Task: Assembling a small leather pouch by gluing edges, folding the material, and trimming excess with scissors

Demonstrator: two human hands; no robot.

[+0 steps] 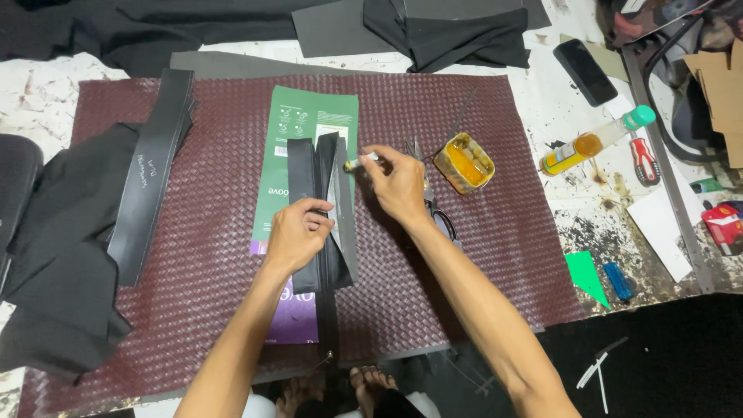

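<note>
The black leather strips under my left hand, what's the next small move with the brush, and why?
Probably bring the brush down onto the opened flap of the black strips and stroke along it. The right hand holds the brush tip just above the flap, the left hand pins the strips flat on the green card, and the glue tin sits beside it.
</note>
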